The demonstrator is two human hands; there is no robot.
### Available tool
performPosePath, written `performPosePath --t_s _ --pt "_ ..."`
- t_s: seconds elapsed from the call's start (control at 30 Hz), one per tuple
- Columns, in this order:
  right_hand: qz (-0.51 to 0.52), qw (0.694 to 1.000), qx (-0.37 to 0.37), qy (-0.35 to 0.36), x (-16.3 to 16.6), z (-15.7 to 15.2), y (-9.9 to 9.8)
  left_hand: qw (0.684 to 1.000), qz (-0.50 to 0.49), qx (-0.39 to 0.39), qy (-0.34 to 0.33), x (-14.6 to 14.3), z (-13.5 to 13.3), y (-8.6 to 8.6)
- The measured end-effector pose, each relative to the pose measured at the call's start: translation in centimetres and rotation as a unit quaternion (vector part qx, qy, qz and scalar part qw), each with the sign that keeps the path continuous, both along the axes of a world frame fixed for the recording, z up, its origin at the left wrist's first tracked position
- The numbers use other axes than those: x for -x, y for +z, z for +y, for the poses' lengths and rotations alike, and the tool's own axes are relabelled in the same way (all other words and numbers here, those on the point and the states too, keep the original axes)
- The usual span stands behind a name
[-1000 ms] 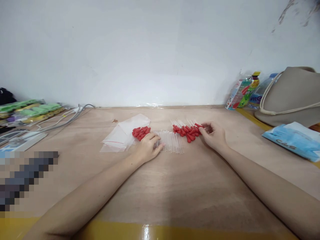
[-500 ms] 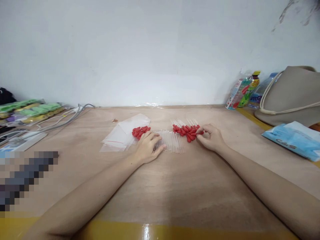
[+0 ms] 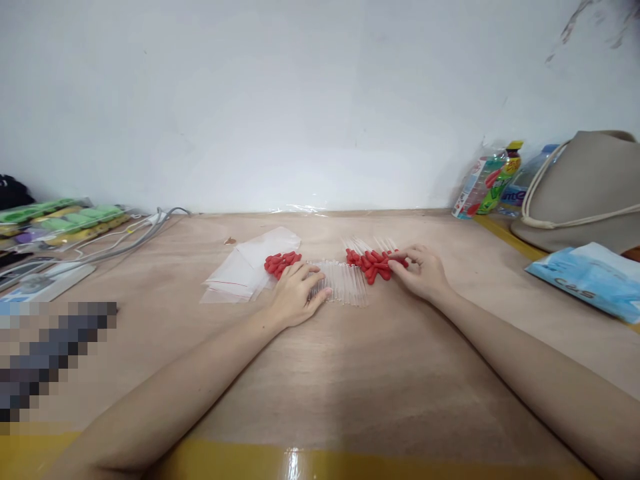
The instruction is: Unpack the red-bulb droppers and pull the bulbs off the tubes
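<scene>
Two bunches of clear droppers with red rubber bulbs lie on the wooden table (image 3: pixel 325 373). My left hand (image 3: pixel 295 293) rests with curled fingers on the clear tubes (image 3: pixel 345 283) of the left bunch, whose red bulbs (image 3: pixel 281 261) lie just beyond it. My right hand (image 3: pixel 420 272) is at the right bunch of red bulbs (image 3: pixel 373 261), thumb and fingers pinched on a bulb at its edge. A stack of small clear zip bags (image 3: pixel 245 267) lies left of the droppers.
Green and yellow packets (image 3: pixel 60 220), cables (image 3: pixel 125 243) and a flat white item sit at the far left. At the right stand drink bottles (image 3: pixel 487 179), a beige bag (image 3: pixel 585 193) and a blue packet (image 3: pixel 590 277). A white wall backs the table.
My right hand has shifted slightly left into the right bunch of bulbs and pinched closer. My left hand has barely moved.
</scene>
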State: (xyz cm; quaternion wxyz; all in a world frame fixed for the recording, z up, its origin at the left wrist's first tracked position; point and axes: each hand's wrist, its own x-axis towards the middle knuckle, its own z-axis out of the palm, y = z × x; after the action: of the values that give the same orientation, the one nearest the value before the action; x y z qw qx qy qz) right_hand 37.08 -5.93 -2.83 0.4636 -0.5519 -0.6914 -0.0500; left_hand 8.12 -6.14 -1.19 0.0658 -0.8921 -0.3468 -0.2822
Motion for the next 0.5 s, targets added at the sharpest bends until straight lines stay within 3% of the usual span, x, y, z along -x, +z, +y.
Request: performPosePath --t_s 0.17,0.3,0.5 --pt "0.036 0.991 0.038 -0.120 -1.07 0.78 -0.22 1.000 -0.002 -0.003 -0.003 0.01 0.04 -0.06" --pt "0.012 0.988 0.086 -0.130 -1.17 0.88 -0.26 1.000 -0.002 0.002 0.001 -0.01 -0.02 -0.04" --pt "-0.033 0.987 0.092 -0.130 -0.89 0.89 -0.31 1.000 0.003 0.007 0.000 -0.01 0.00 -0.04"
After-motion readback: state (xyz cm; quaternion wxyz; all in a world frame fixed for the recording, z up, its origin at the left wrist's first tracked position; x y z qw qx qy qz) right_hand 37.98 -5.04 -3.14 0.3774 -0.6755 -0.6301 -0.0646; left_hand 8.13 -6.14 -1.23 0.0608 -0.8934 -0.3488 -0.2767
